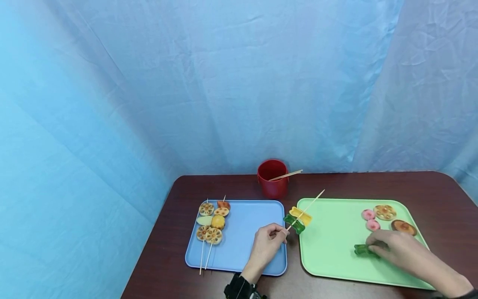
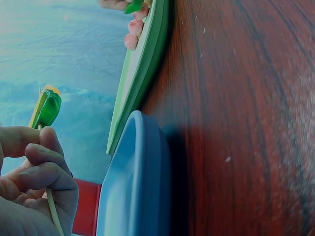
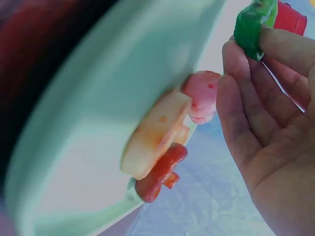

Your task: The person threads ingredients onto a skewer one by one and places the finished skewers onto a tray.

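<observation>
My left hand (image 1: 266,245) pinches a bamboo skewer (image 1: 316,197) near its lower part, over the right edge of the blue tray. Threaded on it are a yellow pepper piece (image 1: 301,216) and a green pepper piece (image 1: 295,224), both above the fingers. The skewer's lower end shows below the curled fingers in the left wrist view. My right hand (image 1: 397,249) pinches another green pepper piece (image 3: 250,32) between thumb and fingers, low over the green tray (image 1: 328,257). Right beyond that hand lie a brown mushroom slice (image 1: 403,227) and two pink round pieces (image 1: 368,214).
Two loaded skewers with lotus root slices (image 1: 214,236) and other pieces lie on the left of the blue tray (image 1: 250,207). Behind the trays stands a red cup (image 1: 274,189) with bare skewers (image 1: 287,175). A lotus root slice (image 1: 385,212) sits at the green tray's far right.
</observation>
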